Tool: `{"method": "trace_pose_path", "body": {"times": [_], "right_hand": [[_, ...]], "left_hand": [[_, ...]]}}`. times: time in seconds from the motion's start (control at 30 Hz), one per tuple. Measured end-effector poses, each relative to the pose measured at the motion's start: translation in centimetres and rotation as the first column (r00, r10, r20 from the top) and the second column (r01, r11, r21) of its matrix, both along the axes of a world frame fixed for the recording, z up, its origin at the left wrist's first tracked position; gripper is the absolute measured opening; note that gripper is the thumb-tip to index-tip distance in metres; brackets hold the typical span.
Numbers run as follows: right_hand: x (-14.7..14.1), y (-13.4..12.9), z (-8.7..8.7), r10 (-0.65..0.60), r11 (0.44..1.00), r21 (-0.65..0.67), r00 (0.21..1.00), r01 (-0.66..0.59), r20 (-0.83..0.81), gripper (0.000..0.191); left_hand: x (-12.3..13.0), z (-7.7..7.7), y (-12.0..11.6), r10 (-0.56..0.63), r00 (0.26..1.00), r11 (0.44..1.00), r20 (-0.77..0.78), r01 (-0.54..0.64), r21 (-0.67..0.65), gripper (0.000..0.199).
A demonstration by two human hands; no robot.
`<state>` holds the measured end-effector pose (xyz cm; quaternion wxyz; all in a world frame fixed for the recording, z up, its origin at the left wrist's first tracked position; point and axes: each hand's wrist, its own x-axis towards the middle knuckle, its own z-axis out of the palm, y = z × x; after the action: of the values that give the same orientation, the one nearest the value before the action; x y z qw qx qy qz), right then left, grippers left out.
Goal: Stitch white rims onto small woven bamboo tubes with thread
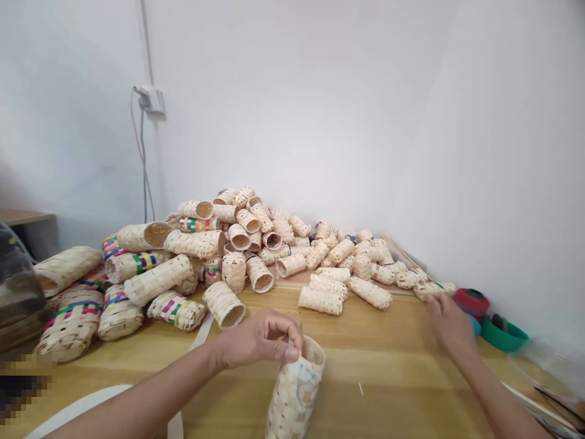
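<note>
My left hand (269, 341) pinches the rim of a tall woven basket tube (295, 399) between thumb and fingers. The tube stands slightly tilted at the front of the table, open end up, with a pale blue print near its rim. My right hand (450, 326) reaches out at the right, blurred. Its fingertips are at a small woven tube (434, 289) with green marks; whether they grip it does not show. Beside that hand are a red object (471, 303) and a green bowl (505, 334) with something dark in it.
Finished-looking woven tubes, plain (201, 242) and coloured (73, 326), lie in a large pile along the wall. Smaller ones (322, 300) lie at centre right. Pale strips (82, 411) are on the wooden table (375, 360). A dark-handled tool (555, 399) lies at the right edge.
</note>
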<state>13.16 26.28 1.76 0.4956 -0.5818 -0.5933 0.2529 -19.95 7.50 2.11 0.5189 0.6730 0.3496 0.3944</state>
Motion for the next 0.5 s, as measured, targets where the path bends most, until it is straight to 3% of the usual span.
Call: {"method": "trace_pose_path", "body": {"times": [0.1, 0.2, 0.23, 0.27, 0.3, 0.33, 0.37, 0.4, 0.5], "right_hand": [[-1.0, -1.3, -0.5, 0.156, 0.988, -0.031, 0.972, -0.153, 0.175, 0.022], [-4.9, -4.7, -0.1, 0.419, 0.908, -0.081, 0.880, -0.412, 0.224, 0.007], [-6.3, -6.0, 0.3, 0.541, 0.841, -0.121, 0.814, -0.527, 0.211, 0.015], [-7.6, -7.2, 0.8, 0.730, 0.683, -0.194, 0.672, -0.705, 0.127, 0.024], [-8.7, -8.4, 1.2, 0.844, 0.526, -0.227, 0.536, -0.819, 0.022, 0.030], [-9.5, -9.2, 1.6, 0.899, 0.414, -0.236, 0.435, -0.879, -0.042, 0.036], [-10.1, -9.9, 1.8, 0.919, 0.366, -0.226, 0.389, -0.903, -0.068, 0.041], [-10.6, -10.3, 1.7, 0.908, 0.400, -0.197, 0.416, -0.895, -0.044, 0.042], [-11.1, -10.3, 0.3, 0.702, 0.699, 0.036, 0.696, -0.714, 0.150, 0.020]], "left_hand": [[0.1, -0.3, 0.3, 0.024, 1.000, 0.999, 0.005, -0.024, -0.029, 0.034], [0.1, -0.5, 0.4, 0.076, 0.997, 0.996, 0.015, -0.075, -0.054, 0.035], [0.1, -0.6, 0.5, 0.093, 0.995, 0.994, 0.018, -0.092, -0.061, 0.035], [0.0, -0.6, 0.5, 0.109, 0.994, 0.992, 0.026, -0.107, -0.069, 0.034], [-0.1, -0.7, 0.6, 0.124, 0.992, 0.990, 0.038, -0.121, -0.075, 0.034], [-0.2, -0.8, 0.7, 0.141, 0.989, 0.987, 0.054, -0.137, -0.080, 0.034], [-0.3, -0.9, 0.8, 0.160, 0.985, 0.984, 0.070, -0.154, -0.085, 0.033], [-0.4, -1.1, 0.9, 0.186, 0.979, 0.980, 0.086, -0.179, -0.087, 0.033], [-0.4, -1.6, 1.3, 0.284, 0.950, 0.958, 0.129, -0.276, -0.078, 0.034]]}}
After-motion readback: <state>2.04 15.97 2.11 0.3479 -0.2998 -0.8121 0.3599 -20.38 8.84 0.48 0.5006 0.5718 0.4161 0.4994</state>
